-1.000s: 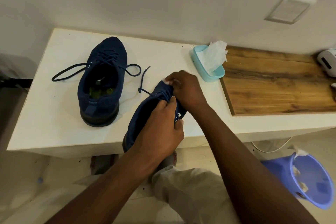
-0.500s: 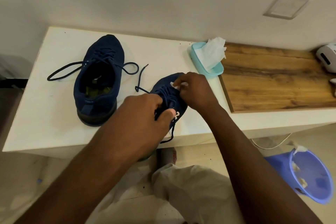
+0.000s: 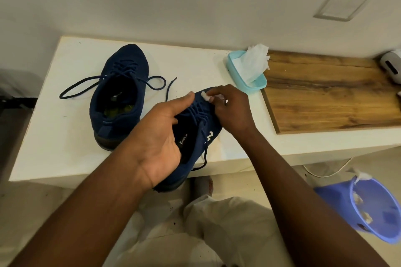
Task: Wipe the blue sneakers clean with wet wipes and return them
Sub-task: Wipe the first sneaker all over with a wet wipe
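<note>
One blue sneaker (image 3: pixel 118 95) stands on the white table (image 3: pixel 54 128) at the left, laces trailing. The second blue sneaker (image 3: pixel 195 136) lies at the table's front edge, its heel past the edge. My left hand (image 3: pixel 160 136) holds this sneaker from its left side, thumb along the upper and fingers under it. My right hand (image 3: pixel 230 110) pinches a crumpled white wet wipe (image 3: pixel 206 97) and presses it on the sneaker's toe. A light blue wipe holder (image 3: pixel 245 76) with a white wipe sticking up sits behind the hands.
A wooden board (image 3: pixel 332 93) covers the table's right part, with a white device (image 3: pixel 391 67) at its far end. A blue bin (image 3: pixel 373 208) holding used wipes stands on the floor at the right. My trouser leg (image 3: pixel 217 223) is below the table edge.
My left hand has shifted from gripping the top of the sneaker to its left side, palm now showing. The sneaker has turned upright onto the table, opening facing up. The wipe stays on the toe.
</note>
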`<action>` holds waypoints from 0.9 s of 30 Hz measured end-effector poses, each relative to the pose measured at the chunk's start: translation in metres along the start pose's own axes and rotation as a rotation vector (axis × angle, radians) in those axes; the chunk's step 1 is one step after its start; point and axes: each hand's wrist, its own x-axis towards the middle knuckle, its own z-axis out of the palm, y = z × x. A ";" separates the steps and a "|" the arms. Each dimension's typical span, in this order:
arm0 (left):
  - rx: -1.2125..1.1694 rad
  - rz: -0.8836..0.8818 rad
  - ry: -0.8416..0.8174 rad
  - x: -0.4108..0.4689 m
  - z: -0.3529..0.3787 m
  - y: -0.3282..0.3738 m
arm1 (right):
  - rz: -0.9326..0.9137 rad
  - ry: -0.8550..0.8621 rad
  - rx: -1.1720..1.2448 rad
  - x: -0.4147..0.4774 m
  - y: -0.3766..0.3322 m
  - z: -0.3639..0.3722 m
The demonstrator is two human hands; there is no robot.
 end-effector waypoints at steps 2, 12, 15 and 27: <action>-0.060 0.010 0.051 0.002 0.003 -0.004 | -0.012 -0.118 0.005 -0.002 -0.006 -0.002; 0.070 0.176 0.110 0.019 0.003 -0.020 | -0.011 -0.209 0.228 -0.010 -0.015 -0.012; 0.499 0.334 0.082 0.018 -0.013 -0.011 | -0.032 -0.142 0.202 -0.010 -0.016 -0.011; 1.443 0.882 0.366 0.065 -0.054 0.001 | 0.082 -0.175 -0.101 0.008 -0.023 0.003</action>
